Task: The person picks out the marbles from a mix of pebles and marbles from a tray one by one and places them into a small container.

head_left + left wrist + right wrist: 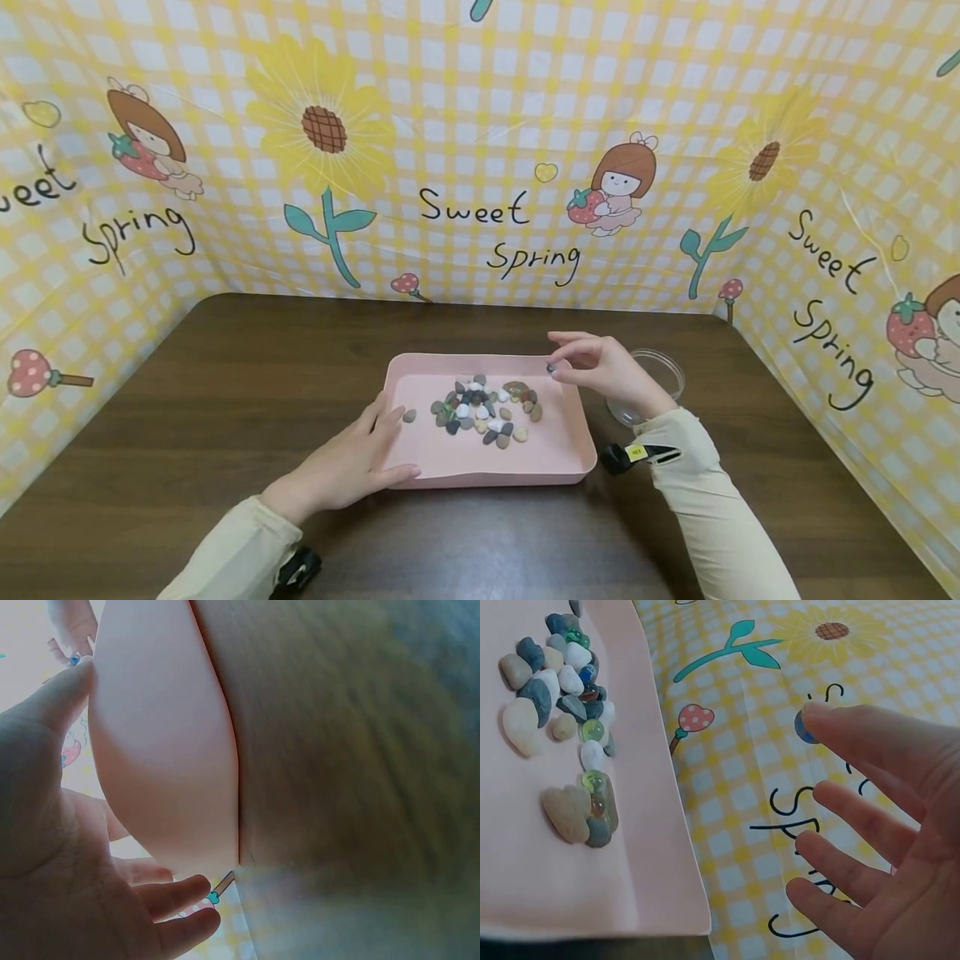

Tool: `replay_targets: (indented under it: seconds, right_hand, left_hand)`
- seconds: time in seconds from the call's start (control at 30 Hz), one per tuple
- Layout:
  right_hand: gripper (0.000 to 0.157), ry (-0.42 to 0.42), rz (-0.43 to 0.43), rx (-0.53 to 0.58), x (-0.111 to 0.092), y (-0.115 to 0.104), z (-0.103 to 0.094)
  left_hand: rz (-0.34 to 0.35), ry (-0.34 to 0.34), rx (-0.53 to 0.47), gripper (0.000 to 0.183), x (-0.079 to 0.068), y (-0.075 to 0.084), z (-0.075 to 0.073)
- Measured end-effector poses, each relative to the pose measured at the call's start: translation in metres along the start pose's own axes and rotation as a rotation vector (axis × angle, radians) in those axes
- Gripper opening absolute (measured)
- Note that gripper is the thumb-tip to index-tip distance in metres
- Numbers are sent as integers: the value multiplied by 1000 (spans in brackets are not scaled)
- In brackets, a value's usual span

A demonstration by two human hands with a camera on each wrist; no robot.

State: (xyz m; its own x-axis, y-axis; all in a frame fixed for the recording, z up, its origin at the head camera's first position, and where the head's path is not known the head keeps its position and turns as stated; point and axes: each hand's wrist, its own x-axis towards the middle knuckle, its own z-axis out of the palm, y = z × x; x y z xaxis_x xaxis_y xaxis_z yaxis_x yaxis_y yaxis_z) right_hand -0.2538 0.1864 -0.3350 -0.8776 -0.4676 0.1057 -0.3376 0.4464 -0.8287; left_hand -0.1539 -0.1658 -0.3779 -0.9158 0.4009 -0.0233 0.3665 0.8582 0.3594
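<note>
My right hand (600, 365) is raised over the back right corner of a pink tray (450, 462), pinching a small blue marble (805, 729) between thumb and index finger. Its other fingers are spread in the right wrist view. My left hand (348, 458) rests at the tray's front left corner, with the thumb at the front rim and relaxed fingers along the left side. In the tray lies a cluster of pebbles (536, 697), grey, white and tan, mixed with glass marbles (592, 730) in green, blue and amber. One grey pebble (409, 415) lies apart near the left fingers.
A round clear container (660, 367) stands on the dark wooden table (247, 400) right of the tray, partly hidden behind my right hand and wrist. A yellow checked cloth (465, 125) with printed flowers and figures encloses the table's back and sides.
</note>
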Motion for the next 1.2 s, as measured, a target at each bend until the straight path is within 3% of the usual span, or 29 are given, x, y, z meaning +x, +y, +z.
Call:
replay_targets:
  seconds: [0.57,0.9,1.2]
  right_hand:
    - [25,107,-10,-28,-20,14,-15]
    - [28,229,-12,-32,-32,23,-27]
    - [32,337,14,32,-47,31,-36]
  left_hand:
    - [15,7,6,86,0,0,1]
    - [18,15,13,85,0,-1,2]
    - [25,36,3,83,-1,-1,1]
